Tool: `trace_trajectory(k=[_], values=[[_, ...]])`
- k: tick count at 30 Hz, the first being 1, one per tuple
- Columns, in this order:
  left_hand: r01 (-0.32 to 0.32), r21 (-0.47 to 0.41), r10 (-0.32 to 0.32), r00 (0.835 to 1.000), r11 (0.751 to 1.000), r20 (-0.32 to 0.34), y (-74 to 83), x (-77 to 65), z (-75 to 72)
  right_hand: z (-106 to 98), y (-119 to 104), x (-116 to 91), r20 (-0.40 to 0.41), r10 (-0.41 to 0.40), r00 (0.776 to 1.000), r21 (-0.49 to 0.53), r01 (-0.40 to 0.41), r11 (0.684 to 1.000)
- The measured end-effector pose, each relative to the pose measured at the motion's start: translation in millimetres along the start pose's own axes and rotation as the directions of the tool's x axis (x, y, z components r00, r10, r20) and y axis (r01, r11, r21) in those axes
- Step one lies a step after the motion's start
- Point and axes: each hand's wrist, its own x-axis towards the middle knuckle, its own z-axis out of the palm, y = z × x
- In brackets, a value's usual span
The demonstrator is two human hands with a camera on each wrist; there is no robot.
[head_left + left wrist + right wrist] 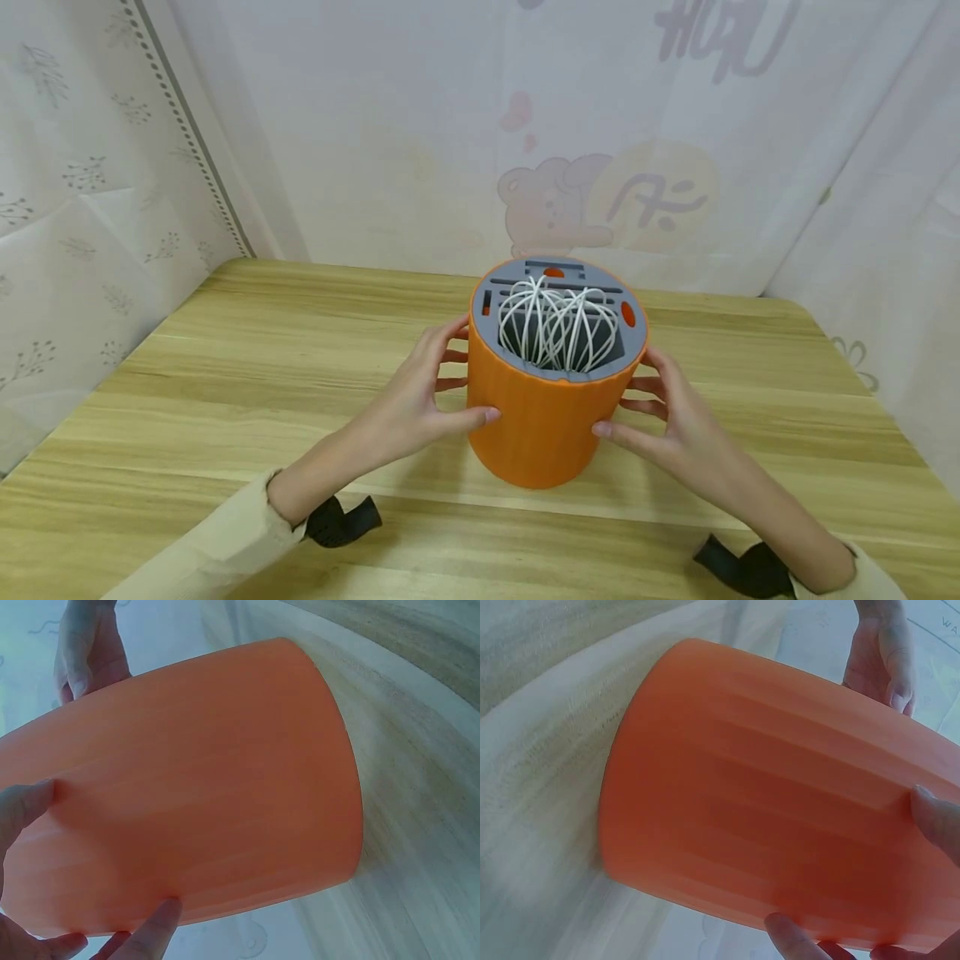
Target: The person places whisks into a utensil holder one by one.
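Observation:
An orange cylindrical holder point(543, 429) stands in the middle of the scene, over the wooden table. Its grey slotted top point(490, 332) has narrow slits and a larger opening, where two balloon-shaped wire whisk heads point(537, 288) sit side by side. My left hand point(416, 396) grips the holder's left side, thumb on the front and fingers round the far side. On the opposite side my right hand point(671, 417) holds it the same way. Both wrist views show thumb and fingertips against the smooth orange wall point(225, 772). Below their wire heads, the whisks are hidden inside.
The wooden table point(247, 392) reaches back to a pale printed curtain point(375, 142) with a cartoon bear on it. More curtain point(82, 208) hangs along the left, and another point(900, 217) on the right. Dark straps point(341, 523) are on both wrists.

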Motion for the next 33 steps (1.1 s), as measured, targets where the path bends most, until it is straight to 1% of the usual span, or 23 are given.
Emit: trace_trajectory(k=[6, 10, 16, 26, 30, 33], values=[[0.023, 0.005, -0.023, 1.0, 1.0, 0.0, -1.6, 5.0, -1.7, -0.2, 1.4, 6.4, -0.022, -0.024, 0.999, -0.009, 0.024, 1.0], [0.021, 0.013, -0.021, 1.0, 1.0, -0.007, -4.1, 8.9, -1.7, -1.8, 3.6, 11.8, -0.026, -0.034, 0.999, -0.019, 0.033, 0.999], [0.012, 0.003, -0.012, 1.0, 1.0, -0.023, -7.1, 16.2, -1.5, -5.2, 5.9, 20.4, -0.021, -0.008, 1.0, -0.012, 0.007, 1.0], [0.003, 0.019, -0.003, 0.999, 1.0, -0.034, -16.4, 29.3, -2.8, -7.8, 12.8, 33.2, 0.007, 0.037, 0.999, -0.003, -0.037, 0.999], [0.008, 0.028, -0.007, 0.999, 1.0, -0.041, -19.0, 34.3, -3.9, -9.2, 15.6, 38.5, 0.021, 0.048, 0.999, -0.005, -0.048, 0.999], [0.014, 0.031, -0.012, 0.999, 0.999, -0.042, -20.5, 38.0, -4.9, -10.5, 17.0, 42.8, 0.029, 0.055, 0.998, 0.012, -0.055, 0.998]])
